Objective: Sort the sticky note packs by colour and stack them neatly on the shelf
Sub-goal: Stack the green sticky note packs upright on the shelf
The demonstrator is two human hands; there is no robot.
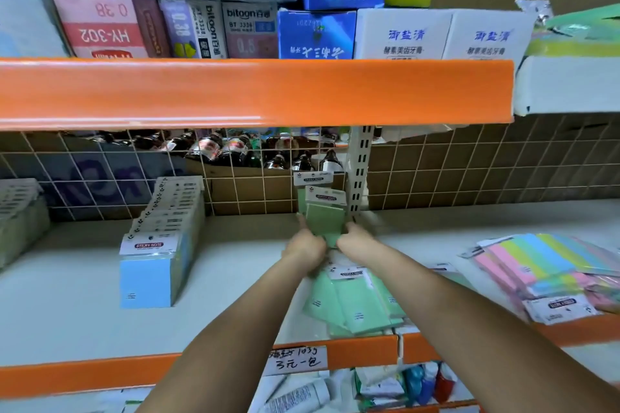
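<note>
left hand [306, 249]: reaches to the back of the shelf [77, 278], its fingers curled on the left edge of an upright green pack [324, 217]; the frame is blurred there, so the exact hold is hard to read.
right hand [356, 241]: its fingers curl on the right edge of the same green pack, opposite the left fingers.
green pack: stands on end between the two sets of fingers, close to the wire grid [235, 191] and just beside the white slotted post [359, 171]; more green packs with white header cards stand behind it, beyond the fingertips.
loose green packs [349, 305]: lie flat and fanned out under the wrists, nearer the front edge than the fingers.
blue packs [157, 245]: a tidy row standing on end, well to the left of the left fingers, running back toward the grid.
striped packs [543, 268]: pastel-striped ones lie in a slanted heap well to the right of the right fingers.
grey-green packs [20, 221]: another row at the far left edge.
orange shelf edge [235, 90]: runs above the fingers, with boxes [402, 33] on top.
bottles [231, 151]: dark ones behind the grid.
price label [297, 360]: handwritten, on the front rail below the forearms.
</note>
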